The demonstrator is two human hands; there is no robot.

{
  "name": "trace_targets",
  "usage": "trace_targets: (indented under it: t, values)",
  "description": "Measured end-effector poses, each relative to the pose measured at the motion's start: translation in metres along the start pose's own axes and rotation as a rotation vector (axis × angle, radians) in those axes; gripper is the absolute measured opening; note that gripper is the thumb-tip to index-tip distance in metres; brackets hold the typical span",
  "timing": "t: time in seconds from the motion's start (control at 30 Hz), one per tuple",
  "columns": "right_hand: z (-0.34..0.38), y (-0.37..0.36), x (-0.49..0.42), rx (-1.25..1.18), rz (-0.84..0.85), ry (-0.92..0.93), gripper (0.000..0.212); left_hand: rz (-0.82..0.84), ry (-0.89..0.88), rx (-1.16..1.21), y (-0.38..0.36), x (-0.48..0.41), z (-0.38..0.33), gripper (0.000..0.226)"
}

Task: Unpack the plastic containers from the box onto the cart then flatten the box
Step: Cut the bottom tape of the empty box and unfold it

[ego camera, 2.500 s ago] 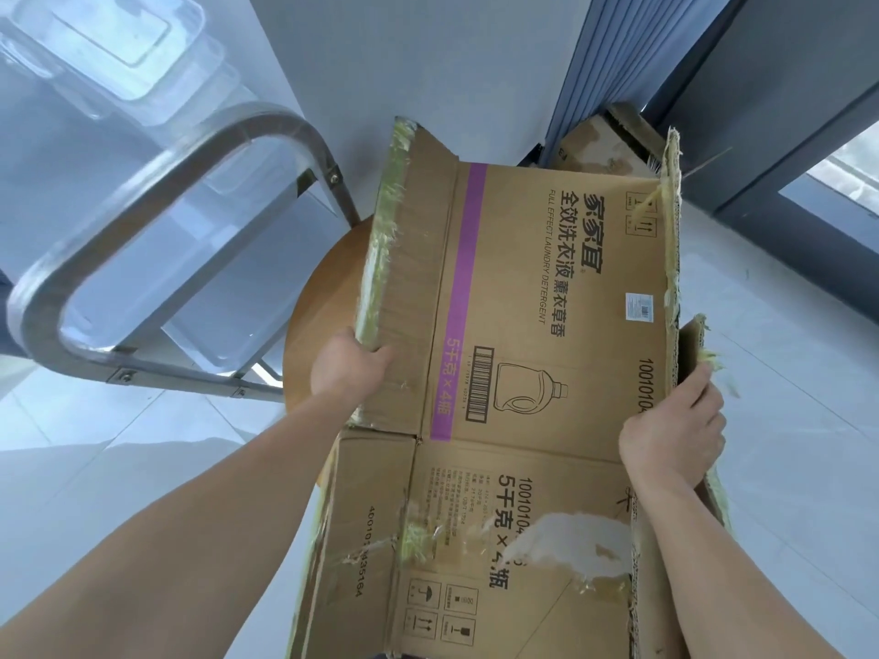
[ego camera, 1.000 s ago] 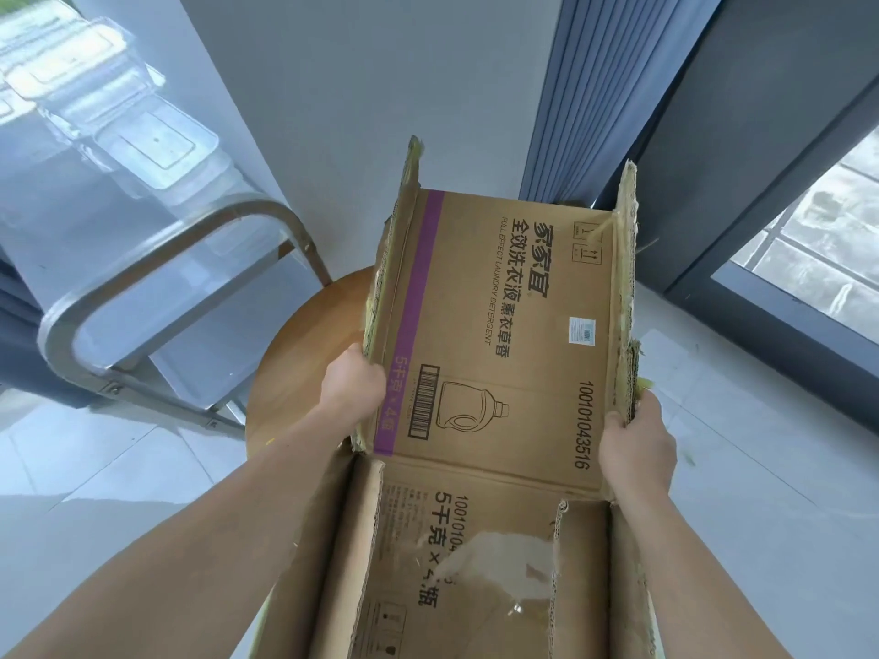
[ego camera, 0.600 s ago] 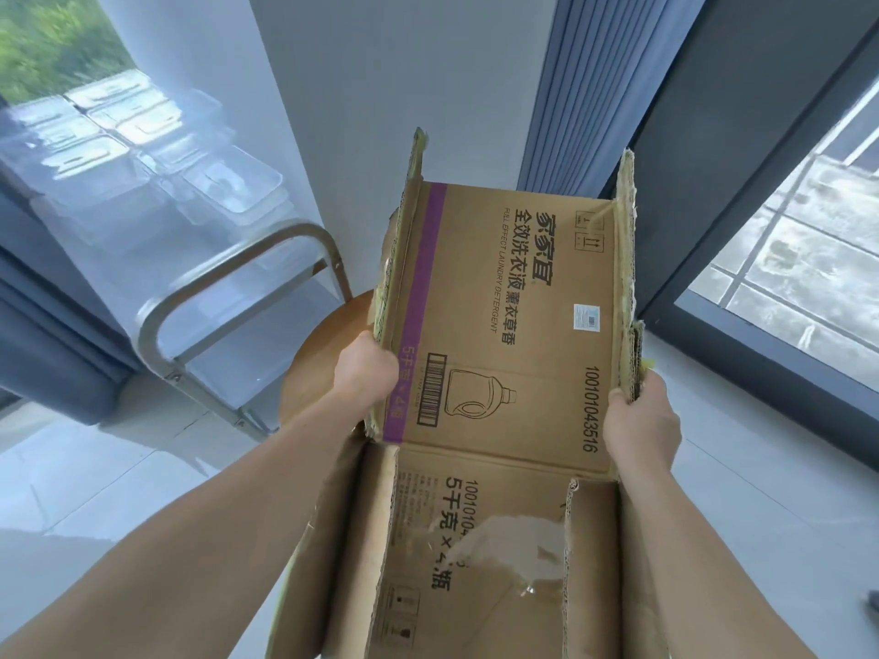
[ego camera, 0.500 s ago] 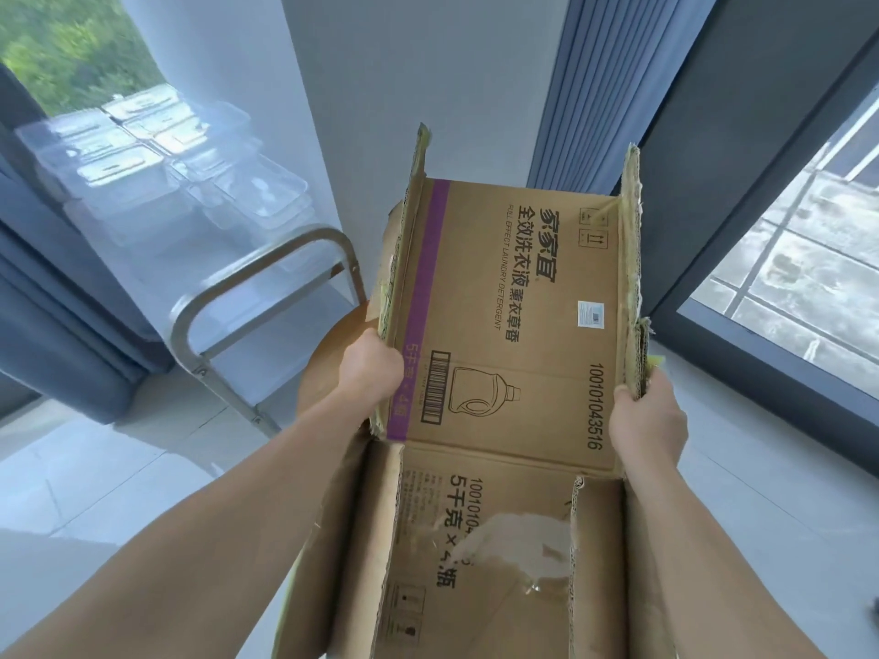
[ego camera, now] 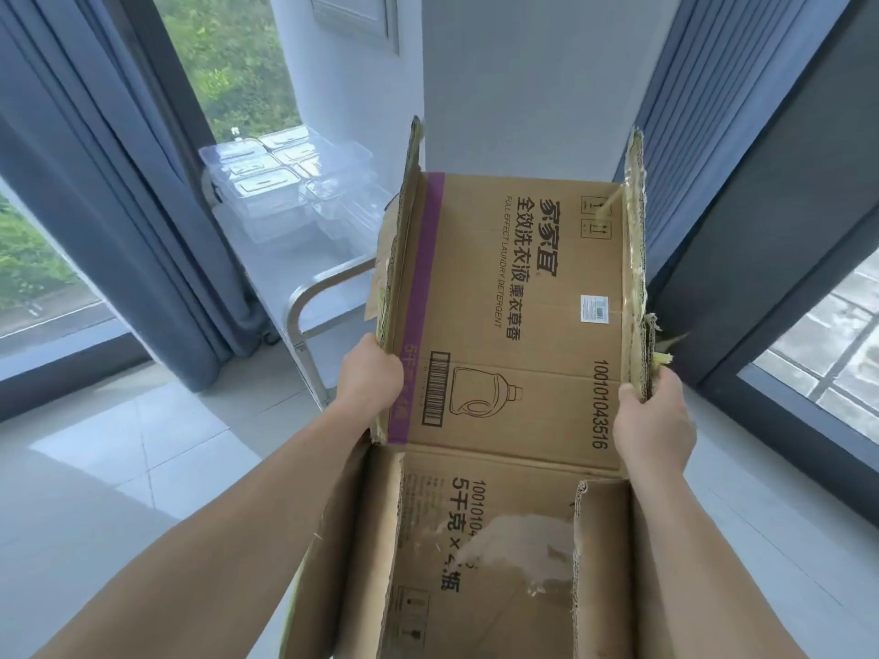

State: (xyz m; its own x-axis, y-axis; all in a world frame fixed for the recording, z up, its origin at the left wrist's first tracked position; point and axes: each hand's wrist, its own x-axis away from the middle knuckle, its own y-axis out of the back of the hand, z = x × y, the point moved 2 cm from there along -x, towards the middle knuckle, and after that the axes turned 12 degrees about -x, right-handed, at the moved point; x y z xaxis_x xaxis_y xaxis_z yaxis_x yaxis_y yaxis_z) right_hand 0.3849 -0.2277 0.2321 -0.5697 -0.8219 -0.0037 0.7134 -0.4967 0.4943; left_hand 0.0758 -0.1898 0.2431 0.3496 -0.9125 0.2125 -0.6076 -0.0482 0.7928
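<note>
Box: You hold the cardboard detergent box (ego camera: 523,302) up in the centre of the frame. Its printed panel faces you and its long axis runs away from you toward the top edge. A torn lower panel (ego camera: 485,539) hangs from the fold toward the bottom edge, between your forearms.
Left hand: Your left hand (ego camera: 368,385) is clamped on the lower end of the left flap (ego camera: 399,259), fingers curled round its edge.
Right hand: Your right hand (ego camera: 651,428) grips the lower end of the right flap (ego camera: 635,259) the same way.
Key relation: Both flaps stand edge-on either side of the printed panel. The box lies between your hands, and neither hand is nearer. Flattening likely turns on laying these flaps level with that panel.
Containers: The clear plastic containers (ego camera: 266,187) sit stacked on the cart in the upper left centre, apart from the box. Unpacking looks finished.
Cart: Its steel rail (ego camera: 333,275) runs just left of the box, partly hidden behind the left flap.
In the way: The rail is close to the left flap, so swinging that flap outward may knock it. A blue curtain (ego camera: 142,230) hangs at the left, and tiled floor (ego camera: 142,444) lies below.
</note>
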Motion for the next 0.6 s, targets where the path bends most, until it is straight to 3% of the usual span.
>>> trace_targets:
  t: [0.3, 0.6]
  values:
    - [0.044, -0.011, 0.007, -0.048, 0.154, 0.149, 0.048, -0.184, 0.137, 0.07, 0.037, 0.038, 0.03, 0.017]
    - [0.104, -0.085, 0.021, -0.054, 0.333, 0.273, 0.051, -0.333, 0.32, 0.127, 0.096, 0.04, 0.086, 0.013]
